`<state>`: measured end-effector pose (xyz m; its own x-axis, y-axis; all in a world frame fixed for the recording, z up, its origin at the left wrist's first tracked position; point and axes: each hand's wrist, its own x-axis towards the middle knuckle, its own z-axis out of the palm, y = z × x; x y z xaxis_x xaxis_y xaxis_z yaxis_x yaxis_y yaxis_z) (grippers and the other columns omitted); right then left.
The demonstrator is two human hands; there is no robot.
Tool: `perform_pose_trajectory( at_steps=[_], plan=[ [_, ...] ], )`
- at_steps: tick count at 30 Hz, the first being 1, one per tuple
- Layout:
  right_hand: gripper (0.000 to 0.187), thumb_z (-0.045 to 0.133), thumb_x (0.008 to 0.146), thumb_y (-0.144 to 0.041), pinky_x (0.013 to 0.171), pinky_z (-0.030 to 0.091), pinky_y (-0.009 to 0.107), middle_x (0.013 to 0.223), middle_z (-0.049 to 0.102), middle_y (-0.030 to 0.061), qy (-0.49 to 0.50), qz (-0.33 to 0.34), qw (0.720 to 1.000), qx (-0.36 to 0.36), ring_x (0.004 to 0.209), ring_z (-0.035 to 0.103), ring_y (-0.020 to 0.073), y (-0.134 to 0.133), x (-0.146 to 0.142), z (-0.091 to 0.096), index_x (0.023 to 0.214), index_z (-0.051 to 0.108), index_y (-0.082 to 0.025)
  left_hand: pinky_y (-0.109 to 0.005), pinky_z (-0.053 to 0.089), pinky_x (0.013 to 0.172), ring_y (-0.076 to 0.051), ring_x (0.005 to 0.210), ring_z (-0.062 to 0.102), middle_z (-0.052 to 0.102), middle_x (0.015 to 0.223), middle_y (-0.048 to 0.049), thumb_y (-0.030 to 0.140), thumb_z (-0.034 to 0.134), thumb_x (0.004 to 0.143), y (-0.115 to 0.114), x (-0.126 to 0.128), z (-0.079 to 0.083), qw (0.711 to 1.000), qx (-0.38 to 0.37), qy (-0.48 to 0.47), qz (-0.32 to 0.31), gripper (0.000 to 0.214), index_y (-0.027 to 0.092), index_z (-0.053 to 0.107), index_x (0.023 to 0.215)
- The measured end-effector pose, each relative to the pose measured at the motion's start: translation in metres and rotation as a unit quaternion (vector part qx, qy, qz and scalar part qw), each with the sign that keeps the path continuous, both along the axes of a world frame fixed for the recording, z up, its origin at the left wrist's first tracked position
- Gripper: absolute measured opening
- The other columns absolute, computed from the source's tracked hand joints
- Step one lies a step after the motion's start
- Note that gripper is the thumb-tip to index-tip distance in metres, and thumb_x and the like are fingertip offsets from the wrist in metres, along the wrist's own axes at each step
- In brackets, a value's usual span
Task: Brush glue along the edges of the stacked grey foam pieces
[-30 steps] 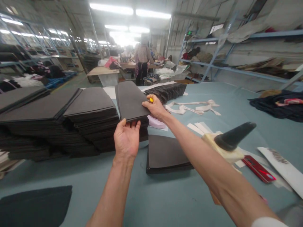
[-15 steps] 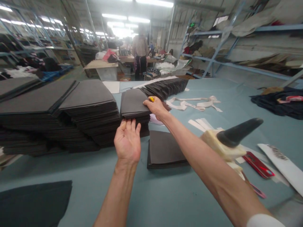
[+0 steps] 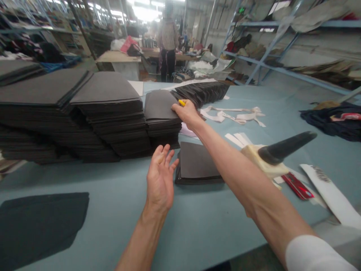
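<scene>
My right hand (image 3: 188, 113) is closed around a small yellow object (image 3: 182, 102), only its end showing. Its fingertips touch the right edge of a stack of dark grey sheets (image 3: 162, 105). Palm up, my left hand (image 3: 162, 177) is empty with its fingers apart, in front of that stack. Just right of it lies a lower pile of dark sheets (image 3: 199, 162), partly behind my right forearm.
Tall stacks of dark sheets (image 3: 108, 88) stand at left. Loose dark pieces (image 3: 42, 222) lie at front left. Fanned dark pieces (image 3: 203, 92), white strips (image 3: 242, 116), a black-handled cream tool (image 3: 282, 150) and a red case (image 3: 297, 186) are on the table. A person (image 3: 167, 41) stands beyond.
My left hand has drawn back from the stack's front edge, toward me and slightly right. The stack's upper sheets now lie down flatter. My right hand stays at the edge; the view has tilted down.
</scene>
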<state>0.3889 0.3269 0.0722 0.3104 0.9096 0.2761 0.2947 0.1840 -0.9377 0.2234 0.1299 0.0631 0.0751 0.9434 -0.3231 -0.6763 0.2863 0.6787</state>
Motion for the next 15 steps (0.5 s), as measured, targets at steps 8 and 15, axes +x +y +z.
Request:
perform_pose_trajectory(
  at_steps=[8, 15],
  plan=[
    [0.030, 0.071, 0.075, -0.027, 0.083, 0.053, 0.031, 0.089, 0.063, -0.0023, 0.011, -0.008, 1.000, -0.022, 0.088, 0.061, 0.0177, -0.010, 0.000, 0.009, 0.100, 0.055, -0.023, -0.035, 0.053, 0.093, -0.030, 0.134, 0.061, 0.062, 0.157, -0.0133, 0.055, 0.084, 0.065, -0.019, -0.021, -0.018, 0.998, -0.008, 0.053, -0.019, 0.079, 0.022, 0.062, 0.133],
    [0.021, 0.069, 0.076, -0.027, 0.063, 0.046, 0.026, 0.071, 0.053, -0.0056, 0.013, 0.027, 0.998, -0.053, 0.065, 0.053, 0.0134, -0.023, -0.004, 0.018, 0.083, 0.049, -0.025, -0.035, 0.054, 0.089, -0.026, 0.122, 0.064, 0.065, 0.152, -0.0134, 0.061, 0.089, 0.058, -0.030, -0.040, -0.031, 0.995, -0.021, 0.094, -0.029, 0.085, 0.021, 0.065, 0.130]
  ],
)
